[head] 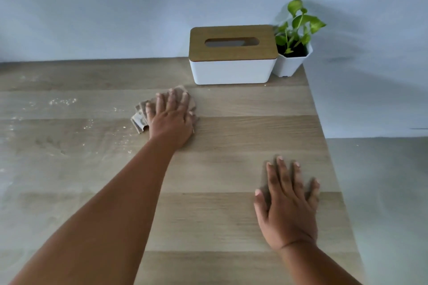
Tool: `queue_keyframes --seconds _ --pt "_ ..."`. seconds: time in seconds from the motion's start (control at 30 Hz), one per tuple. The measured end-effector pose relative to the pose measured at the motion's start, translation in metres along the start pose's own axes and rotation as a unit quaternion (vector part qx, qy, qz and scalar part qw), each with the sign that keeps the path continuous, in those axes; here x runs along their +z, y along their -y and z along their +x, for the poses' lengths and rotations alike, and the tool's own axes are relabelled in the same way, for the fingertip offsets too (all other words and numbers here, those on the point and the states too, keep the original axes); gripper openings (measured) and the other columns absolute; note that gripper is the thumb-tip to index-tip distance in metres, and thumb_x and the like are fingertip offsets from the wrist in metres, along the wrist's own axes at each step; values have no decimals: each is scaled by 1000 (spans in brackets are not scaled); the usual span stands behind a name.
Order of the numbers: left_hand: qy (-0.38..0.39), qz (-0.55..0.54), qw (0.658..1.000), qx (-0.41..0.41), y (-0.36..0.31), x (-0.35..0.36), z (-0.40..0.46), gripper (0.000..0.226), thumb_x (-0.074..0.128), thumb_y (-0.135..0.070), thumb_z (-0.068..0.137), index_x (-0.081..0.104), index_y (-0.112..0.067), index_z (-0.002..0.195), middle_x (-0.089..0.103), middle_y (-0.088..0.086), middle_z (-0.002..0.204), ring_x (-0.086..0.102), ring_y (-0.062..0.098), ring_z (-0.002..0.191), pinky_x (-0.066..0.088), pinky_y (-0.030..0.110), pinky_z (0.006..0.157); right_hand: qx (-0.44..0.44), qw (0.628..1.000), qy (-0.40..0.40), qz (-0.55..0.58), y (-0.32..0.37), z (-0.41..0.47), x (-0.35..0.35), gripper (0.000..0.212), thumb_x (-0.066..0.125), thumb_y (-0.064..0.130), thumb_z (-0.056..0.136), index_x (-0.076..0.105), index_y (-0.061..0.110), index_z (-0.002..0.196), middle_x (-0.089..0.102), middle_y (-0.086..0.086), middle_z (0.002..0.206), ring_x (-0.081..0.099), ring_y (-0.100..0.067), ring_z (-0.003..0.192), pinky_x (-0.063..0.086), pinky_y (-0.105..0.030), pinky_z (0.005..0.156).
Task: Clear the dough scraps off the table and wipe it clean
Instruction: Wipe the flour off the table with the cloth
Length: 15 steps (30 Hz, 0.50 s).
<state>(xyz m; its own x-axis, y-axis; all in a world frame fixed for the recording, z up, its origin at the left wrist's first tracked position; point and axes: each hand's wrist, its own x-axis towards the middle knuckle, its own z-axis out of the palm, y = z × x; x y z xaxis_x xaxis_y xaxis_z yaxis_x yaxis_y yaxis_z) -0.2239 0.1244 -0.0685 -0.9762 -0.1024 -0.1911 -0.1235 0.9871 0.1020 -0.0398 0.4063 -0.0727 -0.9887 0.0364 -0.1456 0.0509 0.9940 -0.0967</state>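
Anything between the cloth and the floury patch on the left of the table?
Nothing visible. The left hand presses the cloth flat on the table, and the flour specks lie on bare wood to its left. The tissue box and plant pot stand at the far right corner, off that path.

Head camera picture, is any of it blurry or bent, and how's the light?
Head view: light is soft and even, with no glare on the table; the right hand shows motion smear at its fingers; the left hand on the cloth is sharper; the wide lens bows the table's edges.
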Motion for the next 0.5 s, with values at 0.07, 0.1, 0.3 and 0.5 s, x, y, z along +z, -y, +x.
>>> queue_keyframes --seconds 0.07,0.1,0.3,0.5 --pt "-3 38 996 83 -1 2 -24 70 12 -60 94 14 -41 162 7 -3 174 2 33 159 3 64 124 1 1000 -3 1 0 0 -1 73 28 58 95 31 27 161 13 5 171 8 -30 159 7 -67 123" --pt "-7 54 991 121 -3 5 -40 69 14 -60 96 18 -41 162 10 -2 173 5 34 159 6 64 124 3 1000 0 -1 1 0 -2 74 27 58 94 31 27 161 13 5 171 8 -30 159 7 -67 122" --pt "-32 73 950 301 11 29 -117 66 35 -60 101 26 -36 162 19 -1 172 12 33 159 11 65 123 3 1000 -15 4 3 -1 -4 72 35 55 92 40 24 157 23 3 170 17 -32 158 11 -69 121" --pt "-16 40 999 27 -10 11 -57 78 23 -71 92 14 -39 162 4 0 174 -2 36 159 -7 69 121 -1 1000 -7 13 3 0 -3 73 32 57 94 32 27 160 16 4 171 9 -30 159 7 -68 122"
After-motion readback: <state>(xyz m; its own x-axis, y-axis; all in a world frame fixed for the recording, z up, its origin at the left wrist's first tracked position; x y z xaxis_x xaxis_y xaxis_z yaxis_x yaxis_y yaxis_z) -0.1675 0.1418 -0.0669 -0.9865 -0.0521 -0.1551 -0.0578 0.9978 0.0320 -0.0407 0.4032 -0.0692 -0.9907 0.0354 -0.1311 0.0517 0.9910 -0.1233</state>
